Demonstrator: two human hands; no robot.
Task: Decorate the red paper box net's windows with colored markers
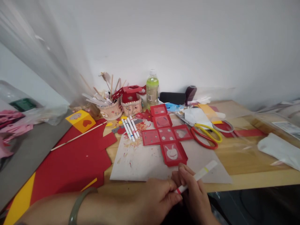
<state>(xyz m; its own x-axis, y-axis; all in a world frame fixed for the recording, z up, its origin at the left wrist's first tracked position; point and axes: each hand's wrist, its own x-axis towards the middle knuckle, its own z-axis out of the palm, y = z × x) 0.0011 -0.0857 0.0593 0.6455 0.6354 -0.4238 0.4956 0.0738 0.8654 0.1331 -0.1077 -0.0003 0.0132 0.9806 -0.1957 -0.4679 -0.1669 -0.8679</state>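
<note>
At the table's front edge my left hand (160, 195) is closed, with thumb and fingers pinching the red-banded end of a white marker (202, 172). My right hand (195, 195) wraps the same marker near its middle. The marker slants up to the right, a yellow-green band towards its far end. Just beyond my hands lies a flat red cross-shaped paper box cut-out (167, 133) with cut shapes in its squares; the closest square bears a smiling face with feelers. A white sheet (140, 164) with scraps and shavings lies under it. Several white markers (130, 128) rest left of the cut-out.
Scissors (207, 136) with red and yellow handles lie at right beside a roll of tape (223, 126). A green drink bottle (152, 89) and decorated pots (110, 111) stand against the wall. Red card (77, 159), a wooden stick (78, 136) and a yellow paper cube (81, 121) occupy the left.
</note>
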